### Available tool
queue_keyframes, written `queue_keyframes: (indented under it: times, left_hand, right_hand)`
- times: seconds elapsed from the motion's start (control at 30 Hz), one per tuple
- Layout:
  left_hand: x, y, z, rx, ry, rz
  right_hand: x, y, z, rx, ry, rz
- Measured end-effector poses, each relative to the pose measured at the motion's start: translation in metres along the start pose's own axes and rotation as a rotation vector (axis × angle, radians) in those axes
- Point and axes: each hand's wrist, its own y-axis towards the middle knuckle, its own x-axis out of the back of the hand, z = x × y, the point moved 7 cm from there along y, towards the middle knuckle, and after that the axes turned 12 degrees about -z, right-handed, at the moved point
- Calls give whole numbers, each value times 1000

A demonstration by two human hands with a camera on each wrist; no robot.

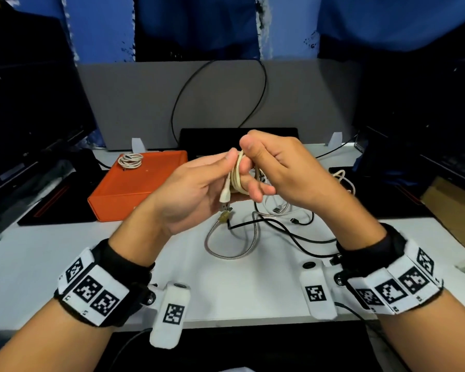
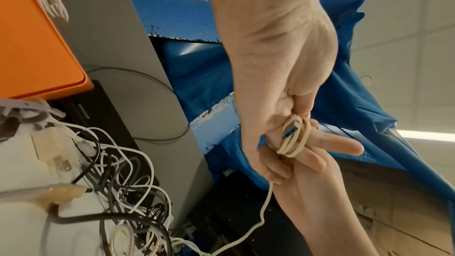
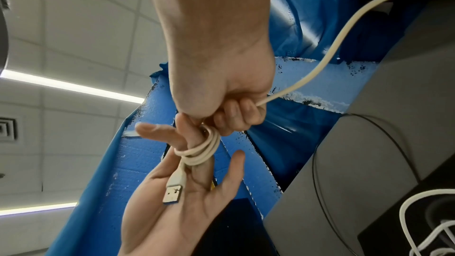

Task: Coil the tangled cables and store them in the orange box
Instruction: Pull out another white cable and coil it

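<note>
You are winding the cream cable (image 1: 237, 171) around two straight fingers (image 3: 194, 143) of your left hand (image 1: 196, 189), held above the desk (image 1: 65, 253). That hand is lying relaxed and palm-up, its fingers spread rather than curled, so only the wraps themselves are gripping the coil. The USB plug (image 3: 173, 192) is hanging loose across your palm, pinned by nothing. Your right hand (image 1: 277, 170) is curling round the free run of the cable, fingers (image 3: 236, 116) pinching it as it feeds toward the coil.

The main risk, as I judge it, is the loops sliding off your fingertips: the turns are sitting near the fingertips, and a tug from the right hand could be pulling them forward. The dangling plug may also be working the innermost turn loose, since nothing is holding that end down.

The tail of your cable is running down into the tangled pile (image 1: 277, 224) of black, white and braided leads on the desk. If it is snagging there, pulling harder could be dragging the whole knot up or cinching the wraps tight on your fingers.

The orange box (image 1: 134, 183) is waiting to your left at the back of the desk, with one coiled white cable (image 1: 130, 160) resting on it. Reaching there with a loosely bound coil risks it springing open.
</note>
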Motion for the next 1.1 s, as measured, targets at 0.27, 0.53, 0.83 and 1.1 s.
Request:
queue_keyframes:
  times: [0.27,0.53,0.83,1.1]
  left_hand:
    - [5,4,-8,-102,-229,-270]
    - [55,8,-27,-309,-92,-558]
    - [46,13,-17,-331,804,-339]
    - [28,7,-14,-178,246,-125]
  right_hand:
    - [1,4,-13,-38,18,-81]
    - [-43,-13,-22,57,-502,332]
    - [2,-1,4,77,-282,26]
    - [9,3,-8,6,-43,-168]
